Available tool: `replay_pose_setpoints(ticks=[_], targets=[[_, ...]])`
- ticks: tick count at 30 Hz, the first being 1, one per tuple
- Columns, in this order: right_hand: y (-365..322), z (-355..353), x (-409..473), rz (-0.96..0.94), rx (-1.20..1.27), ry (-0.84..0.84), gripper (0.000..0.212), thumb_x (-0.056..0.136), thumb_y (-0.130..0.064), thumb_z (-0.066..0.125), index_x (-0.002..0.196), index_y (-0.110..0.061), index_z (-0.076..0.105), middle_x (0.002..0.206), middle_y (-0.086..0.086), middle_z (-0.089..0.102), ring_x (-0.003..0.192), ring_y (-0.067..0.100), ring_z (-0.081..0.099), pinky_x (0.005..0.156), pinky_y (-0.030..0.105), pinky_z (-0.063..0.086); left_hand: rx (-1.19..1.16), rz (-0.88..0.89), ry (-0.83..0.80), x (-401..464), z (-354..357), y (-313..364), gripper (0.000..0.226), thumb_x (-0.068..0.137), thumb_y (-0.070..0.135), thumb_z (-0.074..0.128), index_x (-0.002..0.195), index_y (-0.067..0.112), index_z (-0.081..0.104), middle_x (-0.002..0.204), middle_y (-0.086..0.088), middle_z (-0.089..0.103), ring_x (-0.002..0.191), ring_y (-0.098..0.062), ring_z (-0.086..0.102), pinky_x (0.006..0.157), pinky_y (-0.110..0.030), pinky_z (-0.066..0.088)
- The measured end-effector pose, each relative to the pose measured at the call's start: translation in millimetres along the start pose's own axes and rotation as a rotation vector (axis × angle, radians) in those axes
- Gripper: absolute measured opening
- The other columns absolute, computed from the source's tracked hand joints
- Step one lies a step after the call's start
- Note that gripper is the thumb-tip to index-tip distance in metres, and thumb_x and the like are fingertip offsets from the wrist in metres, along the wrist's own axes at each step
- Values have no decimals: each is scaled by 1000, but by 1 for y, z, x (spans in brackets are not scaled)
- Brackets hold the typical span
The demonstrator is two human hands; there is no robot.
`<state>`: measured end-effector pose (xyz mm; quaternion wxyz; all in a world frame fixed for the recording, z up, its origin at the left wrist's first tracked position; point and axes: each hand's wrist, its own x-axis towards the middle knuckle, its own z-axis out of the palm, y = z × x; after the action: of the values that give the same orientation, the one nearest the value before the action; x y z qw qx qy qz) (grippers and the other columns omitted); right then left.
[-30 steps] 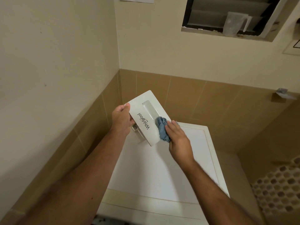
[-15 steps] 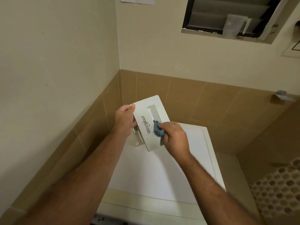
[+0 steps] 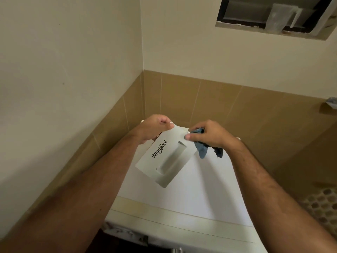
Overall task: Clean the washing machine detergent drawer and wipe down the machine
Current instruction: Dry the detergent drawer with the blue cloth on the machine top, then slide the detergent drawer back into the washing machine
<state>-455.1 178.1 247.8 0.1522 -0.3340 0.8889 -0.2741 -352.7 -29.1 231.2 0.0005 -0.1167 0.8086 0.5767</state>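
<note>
I hold the white detergent drawer (image 3: 164, 161) above the washing machine's white top (image 3: 200, 194); its front panel with the Whirlpool logo and recessed handle faces me, tilted. My left hand (image 3: 155, 127) grips the drawer's far left corner. My right hand (image 3: 207, 134) holds a blue cloth (image 3: 201, 151) and presses it on the panel's far right edge, thumb on the panel; the cloth's ends hang below the hand. The drawer's body behind the panel is hidden.
The machine stands in a corner with cream walls and tan tiles (image 3: 218, 99) close on the left and behind. A window recess (image 3: 273, 17) with a clear plastic jug is up right. A honeycomb-pattern basket (image 3: 321, 207) sits at lower right.
The drawer has been turned so the logo now reads upright and the panel faces me lower down. My right hand with the cloth moved from the handle recess to the far right edge.
</note>
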Motion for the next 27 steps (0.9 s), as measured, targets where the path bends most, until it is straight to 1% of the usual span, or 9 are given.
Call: replay_pose_setpoints(ticks=[4, 8, 11, 13, 15, 19, 21, 24, 27], targets=[[-1, 27, 3, -56, 19, -242, 32, 75, -43, 80, 63, -20, 60, 60, -8, 56, 57, 9, 50, 58, 27, 42, 144, 29, -38, -4, -2, 0, 13, 94, 21, 63, 95, 9, 68, 75, 2, 65, 61, -4, 56, 54, -15, 43], [-3, 57, -1, -82, 149, -135, 34, 85, -34, 72, 61, -20, 53, 60, -8, 52, 57, 9, 47, 60, 28, 40, 125, 28, 40, -9, -7, -16, 13, 93, 19, 64, 97, 9, 71, 82, 8, 68, 69, 2, 60, 68, -18, 45], [-7, 78, -4, -26, 205, -48, 29, 89, -32, 67, 66, -20, 55, 62, -7, 56, 60, 11, 50, 60, 26, 41, 138, 61, 257, -16, -17, -27, 12, 93, 22, 62, 96, 15, 72, 84, 11, 69, 72, -2, 62, 65, -17, 45], [-8, 92, -7, 24, 275, 1, 27, 91, -33, 65, 69, -18, 56, 63, -4, 58, 58, 13, 53, 60, 25, 42, 18, 53, 463, -25, -24, -35, 16, 94, 24, 58, 90, 14, 70, 80, 3, 69, 62, -9, 61, 57, -19, 45], [-7, 104, -9, 59, 375, 66, 27, 91, -31, 65, 71, -14, 57, 61, 0, 59, 49, 11, 53, 58, 25, 43, -150, -40, 576, -36, -27, -46, 27, 97, 29, 55, 83, 9, 66, 72, -3, 64, 52, -11, 55, 47, -19, 43], [-5, 129, -18, 114, 469, 138, 28, 87, -42, 63, 73, -18, 56, 66, 11, 68, 43, 9, 54, 50, 24, 47, -453, -417, 478, -60, -19, -67, 46, 99, 43, 50, 73, 7, 62, 59, -6, 61, 46, -15, 54, 45, -21, 46], [-6, 142, -26, 137, 497, 163, 31, 85, -48, 61, 74, -20, 54, 67, 14, 68, 45, 14, 56, 50, 24, 48, -545, -547, 386, -69, -13, -75, 54, 96, 54, 47, 79, 5, 62, 67, -9, 66, 51, -16, 62, 49, -26, 54], [-17, 160, -46, 166, 530, 200, 33, 87, -46, 60, 75, -16, 54, 68, 18, 67, 48, 25, 56, 53, 34, 52, -637, -637, 298, -81, -6, -87, 70, 92, 65, 44, 97, -3, 61, 87, -19, 71, 72, -25, 70, 56, -34, 58], [-32, 177, -70, 197, 578, 188, 31, 93, -32, 61, 77, -7, 52, 62, 20, 66, 42, 31, 53, 40, 34, 47, -709, -683, 293, -91, -6, -94, 75, 91, 67, 42, 107, -4, 57, 95, -24, 70, 79, -30, 71, 62, -37, 60]])
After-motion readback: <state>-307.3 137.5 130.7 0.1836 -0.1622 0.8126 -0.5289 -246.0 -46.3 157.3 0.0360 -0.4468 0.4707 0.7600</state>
